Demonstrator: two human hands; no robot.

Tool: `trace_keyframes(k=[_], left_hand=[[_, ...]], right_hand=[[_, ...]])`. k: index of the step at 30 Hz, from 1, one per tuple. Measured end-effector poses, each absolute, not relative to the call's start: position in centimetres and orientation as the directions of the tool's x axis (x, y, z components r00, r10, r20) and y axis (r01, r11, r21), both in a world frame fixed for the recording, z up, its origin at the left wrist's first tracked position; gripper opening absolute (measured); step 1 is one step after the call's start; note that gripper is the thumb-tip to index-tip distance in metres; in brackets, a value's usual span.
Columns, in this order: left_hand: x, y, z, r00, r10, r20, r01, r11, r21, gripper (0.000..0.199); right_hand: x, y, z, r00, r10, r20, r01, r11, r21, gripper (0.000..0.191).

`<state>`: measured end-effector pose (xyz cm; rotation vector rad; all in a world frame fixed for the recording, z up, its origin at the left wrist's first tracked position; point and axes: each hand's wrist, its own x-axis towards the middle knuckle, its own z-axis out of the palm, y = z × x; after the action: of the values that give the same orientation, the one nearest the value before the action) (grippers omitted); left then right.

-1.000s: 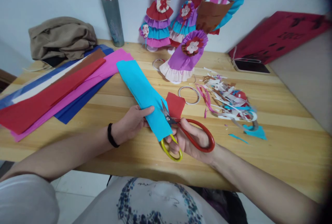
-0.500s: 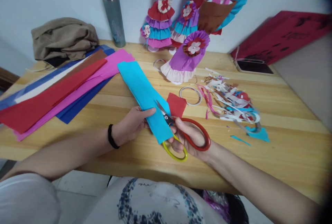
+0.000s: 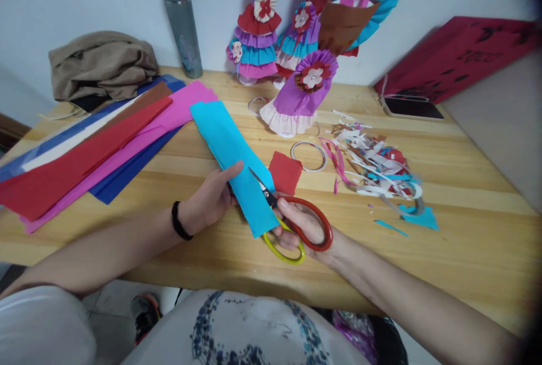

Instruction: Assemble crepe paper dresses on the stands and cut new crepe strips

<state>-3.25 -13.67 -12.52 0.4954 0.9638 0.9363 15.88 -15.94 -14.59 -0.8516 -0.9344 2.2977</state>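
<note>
A folded strip of blue crepe paper [image 3: 231, 142] slants across the middle of the view, its near end raised above the table. My left hand [image 3: 212, 196] grips its left edge, thumb on top and fingers hidden beneath. In my right hand [image 3: 300, 227] are scissors [image 3: 270, 197] with one red and one yellow handle loop; my thumb goes through the red loop. One dark blade lies over the paper, while the other blade is hidden under it. Just beyond the scissors, a small red paper piece [image 3: 285, 173] rests on the table.
Long coloured paper sheets [image 3: 97, 150] lie at left before a brown cloth [image 3: 101, 66] and a flask [image 3: 182, 26]. Paper-dressed figures [image 3: 305, 88] stand at the back. A tape roll [image 3: 309, 156], paper scraps [image 3: 376, 162], a phone [image 3: 412, 108] and a dark pink bag [image 3: 457, 60] are at right.
My left thumb has lifted a little and shifted left toward the paper's edge. The scissors and my right hand have moved slightly left. A shoe now shows under the table.
</note>
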Motion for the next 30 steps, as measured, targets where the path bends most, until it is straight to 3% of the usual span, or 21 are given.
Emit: trace_keyframes(k=[4, 13, 30], left_hand=[[-3.43, -13.43, -12.89, 0.171, 0.861, -0.48, -0.453, 0.501, 0.738, 0.039], [-3.41, -13.57, -12.85, 0.181, 0.847, -0.5, -0.453, 0.523, 0.722, 0.039], [-3.5, -13.61, -12.95, 0.213, 0.854, -0.474, -0.435, 0.518, 0.737, 0.045]], right_hand=[[16.35, -15.89, -15.5, -0.725, 0.587, -0.36, -0.242, -0.707, -0.665, 0.052], [16.48, -15.93, -14.86, -0.785, 0.543, -0.298, -0.332, -0.775, -0.537, 0.047], [16.57, -16.23, -14.75, -0.738, 0.581, -0.342, -0.311, -0.744, -0.591, 0.046]])
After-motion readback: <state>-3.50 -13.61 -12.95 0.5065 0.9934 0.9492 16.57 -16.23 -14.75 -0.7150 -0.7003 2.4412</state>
